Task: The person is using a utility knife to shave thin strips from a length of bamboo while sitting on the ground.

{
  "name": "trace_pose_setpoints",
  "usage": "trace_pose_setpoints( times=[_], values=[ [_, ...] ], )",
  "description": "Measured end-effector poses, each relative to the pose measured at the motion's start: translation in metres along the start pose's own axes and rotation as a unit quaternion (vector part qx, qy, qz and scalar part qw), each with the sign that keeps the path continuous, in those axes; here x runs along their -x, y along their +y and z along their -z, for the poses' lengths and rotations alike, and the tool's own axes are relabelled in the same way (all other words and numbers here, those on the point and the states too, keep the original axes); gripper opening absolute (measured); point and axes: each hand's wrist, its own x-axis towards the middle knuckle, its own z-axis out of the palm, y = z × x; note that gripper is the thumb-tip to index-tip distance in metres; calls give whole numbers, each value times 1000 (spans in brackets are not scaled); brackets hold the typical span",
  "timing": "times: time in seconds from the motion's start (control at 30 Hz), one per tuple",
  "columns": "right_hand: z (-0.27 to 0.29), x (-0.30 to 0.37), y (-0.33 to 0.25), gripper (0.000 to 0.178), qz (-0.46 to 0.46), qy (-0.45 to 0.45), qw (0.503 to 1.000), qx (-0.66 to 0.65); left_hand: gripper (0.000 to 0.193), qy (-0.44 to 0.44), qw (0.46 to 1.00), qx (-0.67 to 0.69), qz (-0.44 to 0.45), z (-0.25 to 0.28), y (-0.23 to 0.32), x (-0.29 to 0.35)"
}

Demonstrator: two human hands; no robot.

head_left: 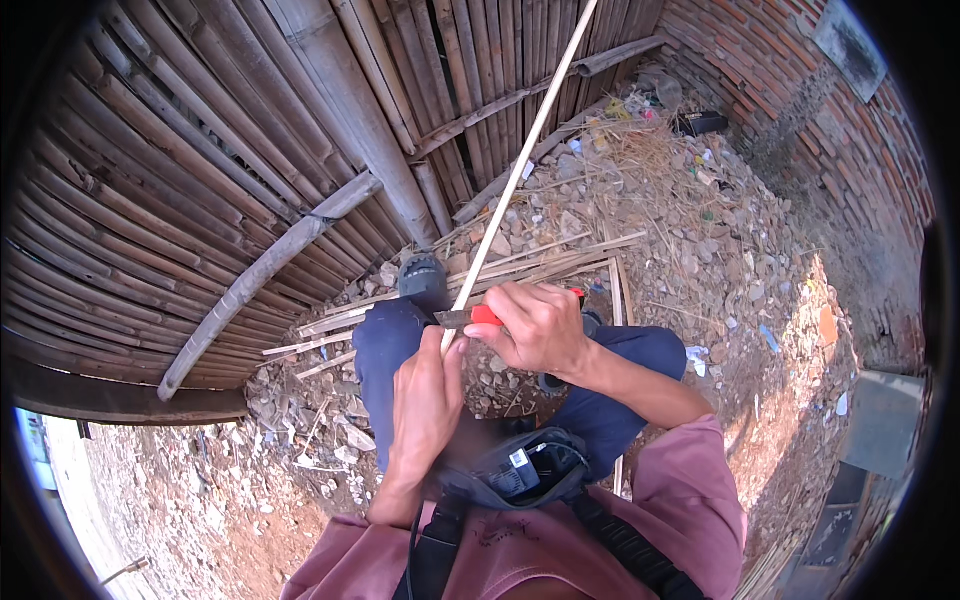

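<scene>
The head view takes in, at the left, a bamboo-pole wall point(140, 290), weathered and grey-brown, crossed by a curved bamboo pole point(265, 275). Before it lies ground point(270, 530) of bare earth and broken stone. Right of that, the person's left hand point(425, 400) pinches the near end of a long pale strip point(515, 185), which slants away over the bent knees toward the far side, past the wall's foot. The right hand point(540, 322) is closed around a red-handled knife point(486, 316), its blade against the strip just beyond the left fingertips. Behind the hands, loose slats point(600, 247) lie on the rubble. Farther right, straw and litter cover the far ground below a red brick wall point(865, 160), with sunlight falling near its foot.
</scene>
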Motion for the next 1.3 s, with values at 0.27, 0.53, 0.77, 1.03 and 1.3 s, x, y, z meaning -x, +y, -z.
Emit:
trace_pose_setpoints(
  times=[0.27, 0.53, 0.77, 1.03, 1.3],
  values=[
    [2, -5, -1, 49, 10, 26, 999, 45, 16, 6, 1000, -10, -10, 1, 1, -1],
    [2, -6, -2, 49, 11, 27, 998, 64, 15, 10, 1000, -19, -13, 5, 4, 0],
    [36, -30, 43, 46, -207, 61, 968, 130, 14, -6, 999, -42, 13, 6, -8, 11],
    [41, -12, 70, 41, -285, 30, 851, -440, 20, -55, 997, -6, 52, 10, -22, 27],
    [24, -20, 60, 49, -287, -69, 523, -799, 30, -23, 997, 41, 57, 13, -23, 21]
  ],
)
